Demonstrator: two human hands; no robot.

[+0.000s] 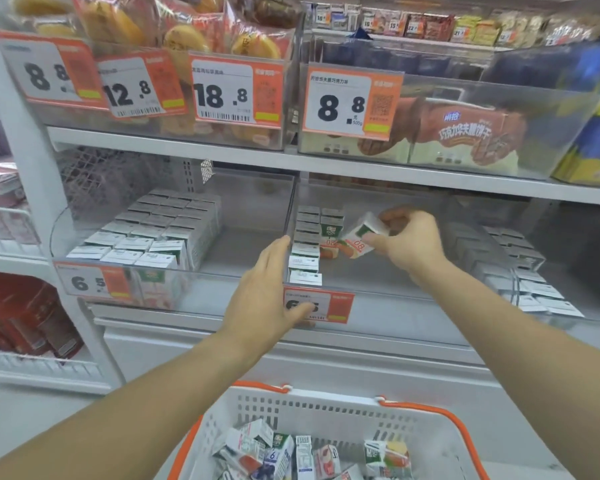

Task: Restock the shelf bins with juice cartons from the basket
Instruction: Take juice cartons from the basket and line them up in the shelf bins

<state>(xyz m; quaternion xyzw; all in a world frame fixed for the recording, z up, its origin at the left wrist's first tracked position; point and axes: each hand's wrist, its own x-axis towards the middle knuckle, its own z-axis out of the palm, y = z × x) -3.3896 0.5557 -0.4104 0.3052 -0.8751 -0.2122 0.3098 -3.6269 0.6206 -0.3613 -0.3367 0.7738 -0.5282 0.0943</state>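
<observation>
Over the shelf bin point(395, 282), right hand point(407, 242) pinches a tilted carton point(359, 237); left hand point(267, 289) open.

White metal shelving point(174, 142) fills the view, orange price tags point(238, 90) along the upper tier, packaged bread point(184, 39) far left, a wire rack point(32, 362) at left.
</observation>
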